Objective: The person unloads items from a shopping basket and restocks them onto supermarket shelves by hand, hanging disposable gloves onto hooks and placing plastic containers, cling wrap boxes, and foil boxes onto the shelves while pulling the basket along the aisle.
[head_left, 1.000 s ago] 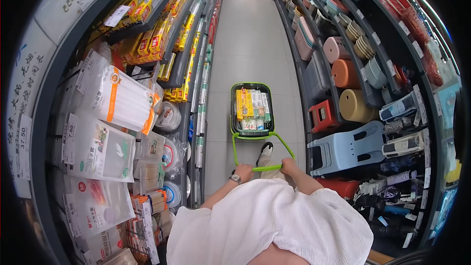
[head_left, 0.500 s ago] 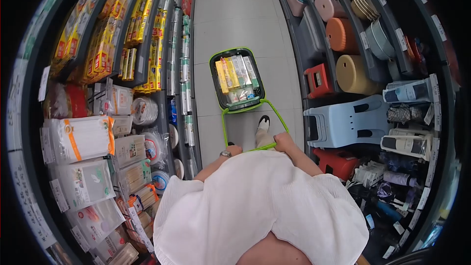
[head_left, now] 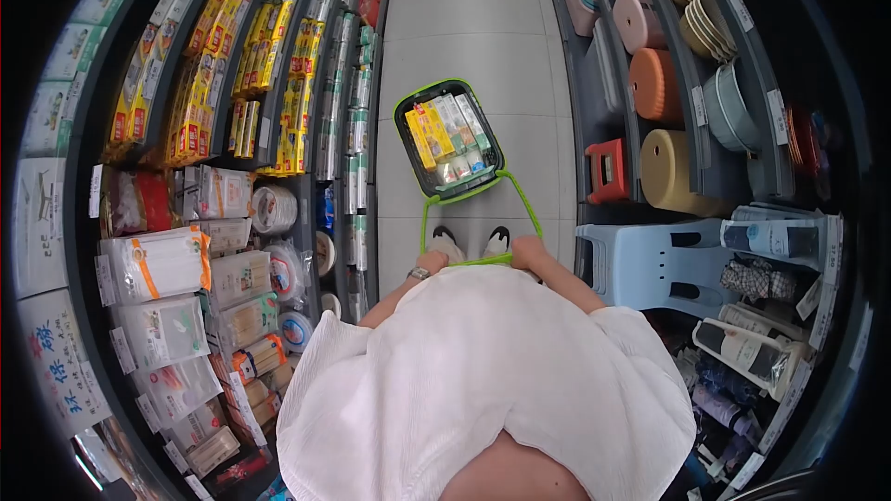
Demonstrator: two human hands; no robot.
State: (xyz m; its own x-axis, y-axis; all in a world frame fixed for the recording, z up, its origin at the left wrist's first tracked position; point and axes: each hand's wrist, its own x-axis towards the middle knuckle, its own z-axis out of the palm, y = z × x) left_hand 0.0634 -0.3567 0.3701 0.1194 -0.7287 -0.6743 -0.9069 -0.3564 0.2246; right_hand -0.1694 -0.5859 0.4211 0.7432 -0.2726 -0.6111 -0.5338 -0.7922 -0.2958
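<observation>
Along the aisle point(head_left: 483, 14), basket point(head_left: 467, 188) lengthwise (slightly leftward)

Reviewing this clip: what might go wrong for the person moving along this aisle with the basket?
The basket sits askew, nearer the left shelves than the right, so its corner might knock the stock there. The shoes are close behind it, beneath the green handle that the left hand and right hand hold; a longer stride could kick the basket.
</observation>
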